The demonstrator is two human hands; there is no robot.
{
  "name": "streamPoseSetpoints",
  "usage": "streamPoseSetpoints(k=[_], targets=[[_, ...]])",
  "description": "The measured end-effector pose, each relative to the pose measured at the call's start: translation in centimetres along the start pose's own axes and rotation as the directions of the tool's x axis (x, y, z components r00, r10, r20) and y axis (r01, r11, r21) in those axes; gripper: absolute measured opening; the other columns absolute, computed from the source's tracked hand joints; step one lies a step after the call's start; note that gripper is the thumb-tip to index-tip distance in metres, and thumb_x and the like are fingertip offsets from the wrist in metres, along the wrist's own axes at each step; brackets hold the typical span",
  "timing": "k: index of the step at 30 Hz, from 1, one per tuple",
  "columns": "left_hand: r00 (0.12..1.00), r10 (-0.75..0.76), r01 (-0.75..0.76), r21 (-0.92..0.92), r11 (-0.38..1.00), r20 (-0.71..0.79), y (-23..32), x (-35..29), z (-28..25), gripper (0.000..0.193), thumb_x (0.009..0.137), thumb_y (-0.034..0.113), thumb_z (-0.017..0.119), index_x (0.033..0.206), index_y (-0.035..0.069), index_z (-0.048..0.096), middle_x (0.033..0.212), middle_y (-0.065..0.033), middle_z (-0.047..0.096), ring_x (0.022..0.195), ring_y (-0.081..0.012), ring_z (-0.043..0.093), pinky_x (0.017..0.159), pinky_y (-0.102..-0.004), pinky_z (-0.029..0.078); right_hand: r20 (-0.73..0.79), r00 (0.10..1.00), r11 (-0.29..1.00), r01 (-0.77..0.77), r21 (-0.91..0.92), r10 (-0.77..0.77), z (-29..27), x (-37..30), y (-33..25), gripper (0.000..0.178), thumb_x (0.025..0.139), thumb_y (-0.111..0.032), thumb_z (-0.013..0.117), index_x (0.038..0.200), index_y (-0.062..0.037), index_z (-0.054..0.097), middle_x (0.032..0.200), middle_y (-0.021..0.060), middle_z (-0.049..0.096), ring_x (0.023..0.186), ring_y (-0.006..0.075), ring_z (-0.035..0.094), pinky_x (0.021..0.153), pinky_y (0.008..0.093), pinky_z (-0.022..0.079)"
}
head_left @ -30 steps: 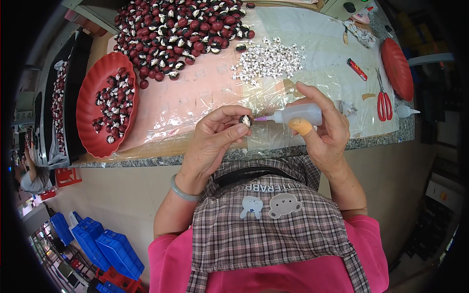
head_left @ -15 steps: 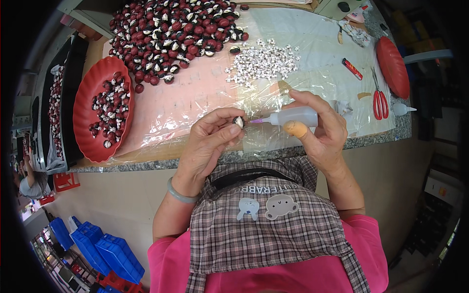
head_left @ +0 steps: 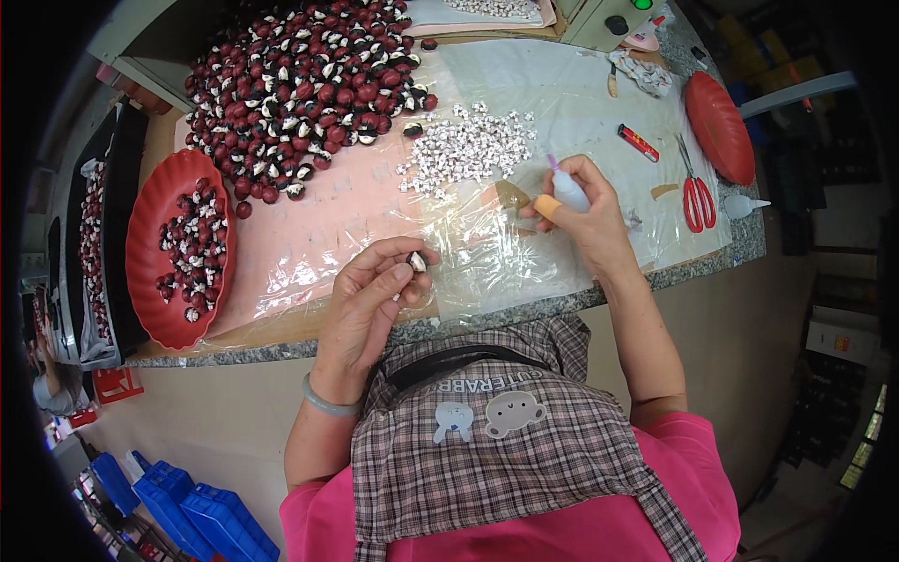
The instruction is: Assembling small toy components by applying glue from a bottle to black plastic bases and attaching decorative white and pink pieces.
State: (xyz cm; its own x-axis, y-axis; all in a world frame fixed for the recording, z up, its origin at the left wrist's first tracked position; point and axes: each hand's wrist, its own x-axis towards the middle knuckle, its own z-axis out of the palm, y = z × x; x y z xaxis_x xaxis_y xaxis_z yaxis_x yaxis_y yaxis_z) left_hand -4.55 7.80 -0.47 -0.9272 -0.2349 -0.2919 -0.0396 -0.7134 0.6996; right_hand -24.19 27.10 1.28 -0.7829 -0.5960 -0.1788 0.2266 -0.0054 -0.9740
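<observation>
Between the thumb and fingers of my left hand (head_left: 367,292) is a small rounded black-and-white piece (head_left: 418,263), held just above the near edge of the plastic-covered table. My right hand (head_left: 599,220), an orange cover on its thumb, grips a translucent squeeze bottle (head_left: 571,191) whose thin purple nozzle points away from me. That nozzle lies close to the right side of a heap of small white pieces with dark marks (head_left: 468,148). Beyond my left hand spreads a large pile of round dark-red, black and white pieces (head_left: 300,89).
A red scalloped dish (head_left: 140,253) at left holds several assembled pieces. Toward the right lie red-handled scissors (head_left: 699,201), a red-and-black box cutter or similar slim item (head_left: 639,142), another red dish (head_left: 719,126) and a small white bottle (head_left: 740,206). Blue crates (head_left: 225,525) stand on the floor.
The bottle's nozzle has left the piece in my left hand. My right hand has moved away toward the white heap, tilting the bottle; the left still holds its piece. The view has shifted.
</observation>
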Motion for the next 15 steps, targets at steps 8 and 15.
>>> streamPoseSetpoints(k=[8,15], targets=[[1.000,0.012,-0.012,-0.010,1.000,0.003,-0.3,0.2,-0.1,0.026,0.092,0.004,0.055,0.117,-0.003,0.057,0.108,-0.0141,0.063,0.086,-0.0120,0.060,0.073,-0.0211,0.050,0.083,0.927,0.451,0.254,-0.856,-0.365,1.3,3.2,0.6,0.019,0.077,-0.009,0.070,0.090,0.0031,0.065,0.081,0.0154,0.064,0.075,0.0298,0.065,0.068,0.0384,0.050],[1.000,0.005,-0.006,0.047,0.999,0.014,-0.5,0.2,-0.3,0.028,0.091,0.004,0.059,0.118,0.001,0.057,0.108,-0.0115,0.064,0.086,-0.0112,0.061,0.075,-0.0211,0.050,0.163,0.912,0.368,0.308,-0.877,-0.375,2.2,3.3,0.2,0.021,0.075,-0.012,0.071,0.091,0.0017,0.066,0.082,0.0162,0.064,0.075,0.0330,0.063,0.071,0.0395,0.050]])
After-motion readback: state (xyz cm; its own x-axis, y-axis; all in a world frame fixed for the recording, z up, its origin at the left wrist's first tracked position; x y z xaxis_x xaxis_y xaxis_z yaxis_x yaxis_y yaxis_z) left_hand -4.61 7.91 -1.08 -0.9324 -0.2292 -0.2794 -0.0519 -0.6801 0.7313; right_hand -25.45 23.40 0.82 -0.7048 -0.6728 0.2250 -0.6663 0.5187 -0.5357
